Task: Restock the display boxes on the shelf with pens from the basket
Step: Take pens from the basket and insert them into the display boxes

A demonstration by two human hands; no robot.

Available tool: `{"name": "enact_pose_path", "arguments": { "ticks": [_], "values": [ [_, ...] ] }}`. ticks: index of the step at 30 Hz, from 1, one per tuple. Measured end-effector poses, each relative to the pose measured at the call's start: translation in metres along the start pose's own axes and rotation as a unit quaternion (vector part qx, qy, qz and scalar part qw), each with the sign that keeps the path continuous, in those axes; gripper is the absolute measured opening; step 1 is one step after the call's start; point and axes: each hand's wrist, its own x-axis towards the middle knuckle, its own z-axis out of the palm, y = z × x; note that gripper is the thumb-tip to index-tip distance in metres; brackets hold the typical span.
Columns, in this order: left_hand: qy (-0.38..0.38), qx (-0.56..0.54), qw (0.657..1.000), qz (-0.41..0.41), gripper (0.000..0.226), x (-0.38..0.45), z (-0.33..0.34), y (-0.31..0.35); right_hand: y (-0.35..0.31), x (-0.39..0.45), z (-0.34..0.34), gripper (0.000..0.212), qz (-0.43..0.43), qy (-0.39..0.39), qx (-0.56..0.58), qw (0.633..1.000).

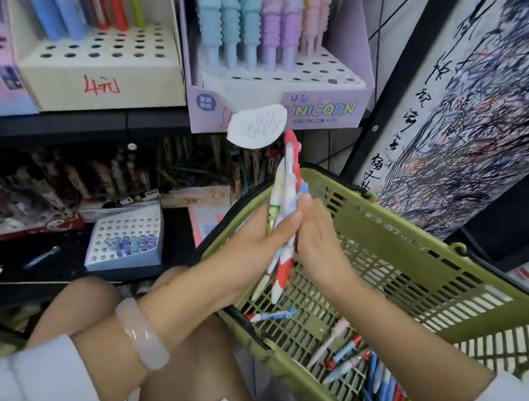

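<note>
My left hand point(256, 237) grips a bunch of pens point(288, 183) upright over the green basket point(419, 258); the bunch holds red, white and blue pens. My right hand point(322, 243) presses against the same bunch from the right, fingers wrapped on it. More pens point(376, 382) lie loose on the basket's floor at the lower right. On the shelf above stand a purple UNICORN display box point(325, 106) with pastel unicorn pens in its back rows, and a cream display box point(104, 66) with blue and red pens and many bare holes.
A white scribble tag point(257, 125) hangs from the UNICORN box just above the pens. The lower shelf holds a small white holed box point(126, 241) and cluttered stock. A scribbled test-paper pillar point(496, 108) stands to the right. My knees are below the basket.
</note>
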Motion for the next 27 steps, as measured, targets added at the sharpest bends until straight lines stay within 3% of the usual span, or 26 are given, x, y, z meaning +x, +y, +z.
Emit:
{"name": "enact_pose_path", "arguments": {
  "ticks": [3, 5, 9, 13, 16, 19, 27],
  "values": [
    [0.014, 0.004, 1.000, 0.009, 0.023, -0.011, -0.009, 0.013, -0.012, -0.002, -0.004, 0.039, 0.023, 0.029, 0.083, 0.996],
    [0.026, 0.015, 0.999, 0.020, 0.016, -0.017, -0.016, 0.020, -0.022, -0.003, -0.005, 0.038, 0.044, 0.027, 0.128, 0.990],
    [0.076, -0.004, 0.995, 0.058, 0.014, -0.028, -0.027, 0.033, -0.050, -0.001, -0.002, 0.027, 0.049, 0.021, 0.214, 0.975],
    [0.140, -0.052, 0.985, 0.083, 0.014, -0.037, -0.041, 0.043, -0.080, 0.008, 0.008, 0.011, 0.005, 0.061, 0.174, 0.983],
    [0.183, -0.073, 0.976, 0.089, 0.015, -0.044, -0.057, 0.052, -0.103, 0.020, 0.015, 0.013, -0.050, 0.071, 0.155, 0.984],
    [0.232, -0.060, 0.966, 0.099, 0.013, -0.051, -0.082, 0.066, -0.130, 0.036, 0.022, 0.020, -0.095, 0.029, 0.189, 0.977],
    [0.359, -0.009, 0.924, 0.130, 0.011, -0.067, -0.165, 0.095, -0.211, 0.103, 0.042, 0.007, -0.168, 0.034, 0.218, 0.961]
  ]
}}
